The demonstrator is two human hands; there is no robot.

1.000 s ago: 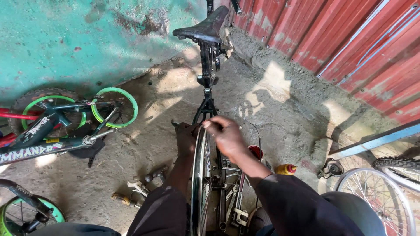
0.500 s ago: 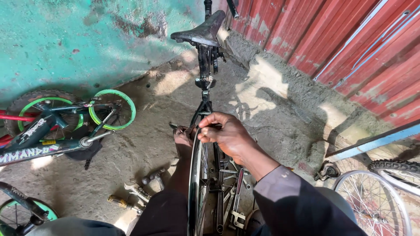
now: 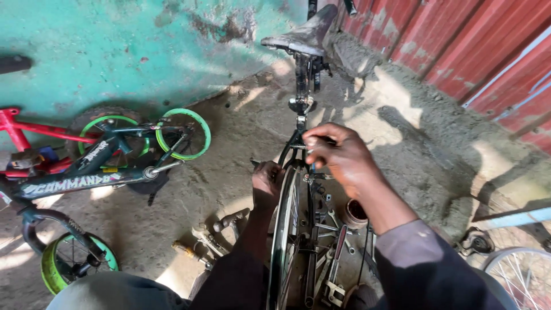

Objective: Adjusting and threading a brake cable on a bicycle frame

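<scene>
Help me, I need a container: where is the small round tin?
Head view, lower middle: the small round tin sits on the ground under the right hand, beside the spanners.

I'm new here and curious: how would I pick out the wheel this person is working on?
Start at the black saddle of the upright bicycle by the red metal wall and follow its frame down. The rear wheel stands edge-on between the left hand and right hand. Its rim is bare silver, while the small bike's wheels lying nearby have green rims.

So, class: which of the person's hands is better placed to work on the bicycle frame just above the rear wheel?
Right, probably. The right hand already rests on the frame above the wheel; the left hand is lower, beside the tyre.
</scene>
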